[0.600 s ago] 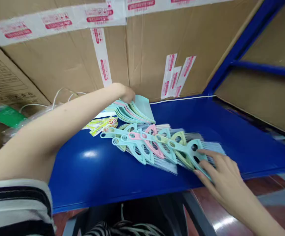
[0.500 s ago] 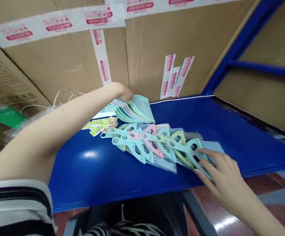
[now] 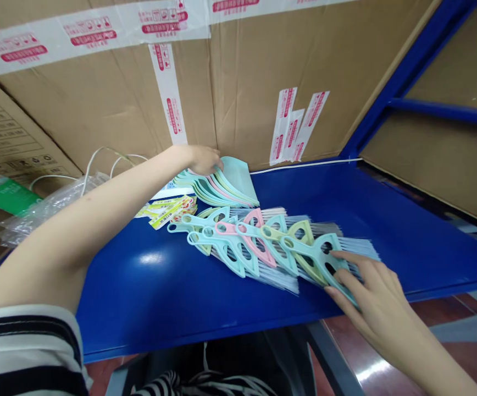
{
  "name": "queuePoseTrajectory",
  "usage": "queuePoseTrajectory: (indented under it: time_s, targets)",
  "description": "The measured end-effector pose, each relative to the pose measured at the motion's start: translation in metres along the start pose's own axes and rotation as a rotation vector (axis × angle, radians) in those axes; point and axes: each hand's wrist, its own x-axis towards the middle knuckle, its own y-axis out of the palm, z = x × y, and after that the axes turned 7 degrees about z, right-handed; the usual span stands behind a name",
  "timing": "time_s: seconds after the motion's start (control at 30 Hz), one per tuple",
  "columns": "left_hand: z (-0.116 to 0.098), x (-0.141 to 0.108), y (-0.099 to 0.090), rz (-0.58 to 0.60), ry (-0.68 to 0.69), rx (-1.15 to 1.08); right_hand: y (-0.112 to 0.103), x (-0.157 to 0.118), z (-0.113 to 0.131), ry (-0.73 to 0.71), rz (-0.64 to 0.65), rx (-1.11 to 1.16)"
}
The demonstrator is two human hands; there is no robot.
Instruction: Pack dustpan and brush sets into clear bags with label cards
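Here, printed labels [image 3: 171, 210] beside dustpans [image 3: 238, 179]

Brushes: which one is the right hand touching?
The right hand is on the rightmost blue brush, topmost in the overlapping row; the others lie farther left.

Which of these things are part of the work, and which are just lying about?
Likely in the work:
pastel plastic hand brushes, right fingers touching one
stacked pastel plastic dustpans, left fingers at them

Apparently lying about:
crumpled clear plastic film
yellow printed strips, though unsure

Unreadable red lettering [image 3: 93, 38] on white tape [image 3: 167, 82]
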Motion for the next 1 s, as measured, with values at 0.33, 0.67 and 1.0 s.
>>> queuePoseTrajectory:
  time_s: [0.33,0.67,1.0]
  targets:
    - [-0.008,0.004,-0.004,-0.002,-0.036,0.054,-0.002,-0.002,-0.004,0.051,0.056,0.051]
    - [-0.019,0.008,-0.016,0.055,-0.053,0.065,-0.006,-0.002,-0.001,0.029,0.018,0.036]
    - [-0.022,0.009,-0.018,0.057,-0.061,0.040,-0.007,-0.002,-0.002,0.024,0.028,0.052]
